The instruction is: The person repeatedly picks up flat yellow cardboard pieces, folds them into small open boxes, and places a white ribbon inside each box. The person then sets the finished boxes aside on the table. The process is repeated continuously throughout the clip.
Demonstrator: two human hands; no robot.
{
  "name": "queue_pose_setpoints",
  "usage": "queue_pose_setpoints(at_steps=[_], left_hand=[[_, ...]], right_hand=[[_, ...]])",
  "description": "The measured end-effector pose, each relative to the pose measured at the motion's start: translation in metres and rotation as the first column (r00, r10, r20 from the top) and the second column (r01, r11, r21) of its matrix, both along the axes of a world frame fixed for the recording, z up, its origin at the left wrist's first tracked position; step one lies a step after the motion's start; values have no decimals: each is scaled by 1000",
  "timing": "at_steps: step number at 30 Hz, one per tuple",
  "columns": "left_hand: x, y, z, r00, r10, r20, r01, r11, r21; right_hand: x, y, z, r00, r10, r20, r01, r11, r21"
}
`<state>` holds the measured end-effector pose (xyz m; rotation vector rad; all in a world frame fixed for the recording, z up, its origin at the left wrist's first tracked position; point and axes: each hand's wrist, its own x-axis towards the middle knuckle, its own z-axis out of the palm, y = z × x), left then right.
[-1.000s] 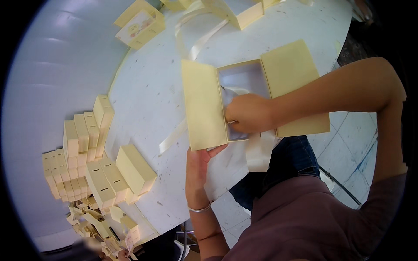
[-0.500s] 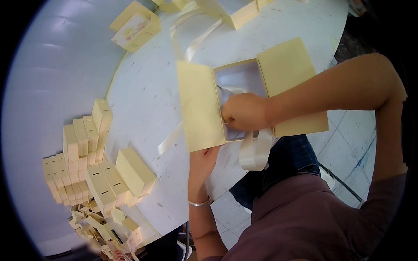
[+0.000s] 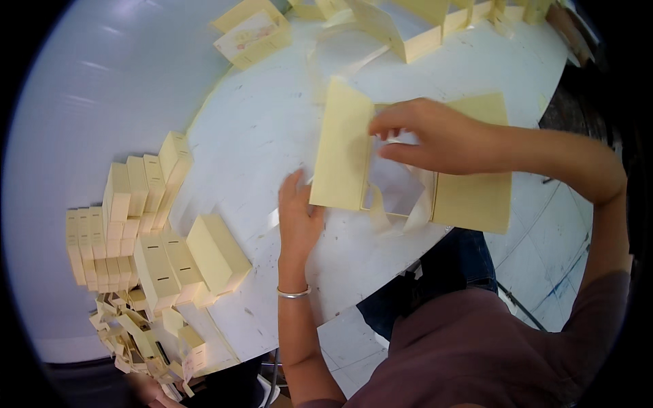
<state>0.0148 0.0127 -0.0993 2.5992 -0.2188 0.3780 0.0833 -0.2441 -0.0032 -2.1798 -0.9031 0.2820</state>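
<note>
Near the middle of the white round table (image 3: 258, 122), a pale yellow unfolded cardboard box (image 3: 408, 163) lay flat. Its left flap was pressed down by the open left hand (image 3: 298, 221); the right hand (image 3: 435, 136) pinched its centre panel. Firm, even pressure was judged best for clean creases.

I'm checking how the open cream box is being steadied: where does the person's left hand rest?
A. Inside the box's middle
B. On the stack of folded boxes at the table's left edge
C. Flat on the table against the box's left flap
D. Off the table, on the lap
C: the left hand lies flat on the white table, its fingers at the lower left edge of the open cream box, while the right hand reaches into the middle.
</note>
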Motion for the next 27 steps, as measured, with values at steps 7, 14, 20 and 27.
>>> queue_pose_setpoints(at_steps=[7, 14, 20, 27], left_hand=[[-15, 2, -12, 996, 72, -62, -66, 994, 88], [-48, 74, 0, 901, 259, -347, -383, 851, -359], [-79, 77, -10, 943, 298, -150, -328, 907, -264], [-105, 72, -9, 898, 373, -231, -439, 777, -452]], right_hand=[[-92, -33, -15, 741, 314, 593, -130, 934, -333], [-67, -60, -34, 709, 344, 615, 175, 759, -627], [-26, -64, -55, 721, 376, 582, 44, 814, -580], [38, -21, -82, 635, 372, 677, 45, 857, -513]])
